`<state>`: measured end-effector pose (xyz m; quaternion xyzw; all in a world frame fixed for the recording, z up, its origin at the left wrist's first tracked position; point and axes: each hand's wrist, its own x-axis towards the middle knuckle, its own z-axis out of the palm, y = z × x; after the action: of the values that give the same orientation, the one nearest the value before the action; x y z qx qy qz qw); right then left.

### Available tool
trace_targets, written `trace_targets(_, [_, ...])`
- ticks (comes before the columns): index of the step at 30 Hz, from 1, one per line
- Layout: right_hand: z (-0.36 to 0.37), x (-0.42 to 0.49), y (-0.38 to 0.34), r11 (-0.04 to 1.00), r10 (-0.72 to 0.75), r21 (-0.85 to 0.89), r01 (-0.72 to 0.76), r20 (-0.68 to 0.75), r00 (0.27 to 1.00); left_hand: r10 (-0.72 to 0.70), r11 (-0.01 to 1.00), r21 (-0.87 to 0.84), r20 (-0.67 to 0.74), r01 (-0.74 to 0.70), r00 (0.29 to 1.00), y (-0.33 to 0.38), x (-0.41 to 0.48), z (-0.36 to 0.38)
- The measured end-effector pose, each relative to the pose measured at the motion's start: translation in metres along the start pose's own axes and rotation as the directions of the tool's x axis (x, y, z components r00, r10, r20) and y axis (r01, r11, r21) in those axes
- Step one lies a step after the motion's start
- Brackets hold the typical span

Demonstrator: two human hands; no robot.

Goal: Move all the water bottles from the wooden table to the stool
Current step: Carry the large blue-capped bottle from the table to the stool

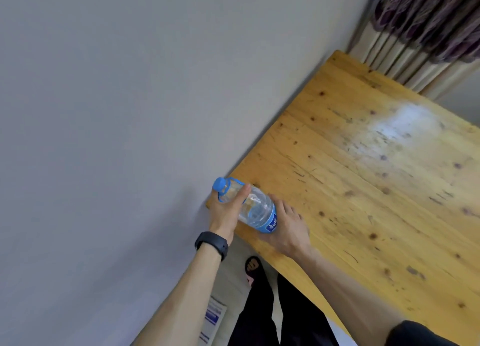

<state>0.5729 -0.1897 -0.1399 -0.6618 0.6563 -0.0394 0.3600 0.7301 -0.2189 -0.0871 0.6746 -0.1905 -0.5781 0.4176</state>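
A clear water bottle (253, 208) with a blue cap, a blue carry loop and a blue label is tilted over the near corner of the wooden table (363, 179). My left hand (224, 210) grips its neck end, thumb across the shoulder. My right hand (285, 231) wraps the lower body around the label. The bottle's base is hidden behind my right hand. No other bottle is visible on the table, and the stool is out of view.
A grey wall (117, 111) runs along the table's left edge. Curtains (420, 26) hang beyond the far end. Below, my dark trousers, a sandalled foot (253, 267) and a printed white sheet (213, 319) on the pale floor.
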Motion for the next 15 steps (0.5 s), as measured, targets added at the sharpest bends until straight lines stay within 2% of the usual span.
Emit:
trace_targets(4, [-0.004, -0.014, -0.006, 0.998, 0.018, 0.061, -0.015, -0.035, 0.999, 0.024, 0.997, 0.072, 0.057, -0.028, 0.998, 0.005, -0.009, -0.001])
trace_targets(8, [-0.026, -0.029, -0.016, 1.0, 0.001, 0.007, 0.0, -0.094, 0.996, 0.061, 0.992, 0.099, 0.132, -0.075, 0.989, 0.024, -0.025, -0.002])
trace_targets(12, [-0.061, -0.05, -0.021, 0.999, 0.03, -0.036, -0.039, -0.216, 0.976, 0.135, 0.981, 0.098, 0.273, -0.168, 0.952, 0.055, -0.044, 0.015])
trace_targets(15, [-0.091, -0.074, -0.017, 0.995, 0.084, -0.013, -0.095, -0.364, 0.928, 0.195, 0.965, 0.084, 0.395, -0.247, 0.898, 0.081, -0.069, 0.043])
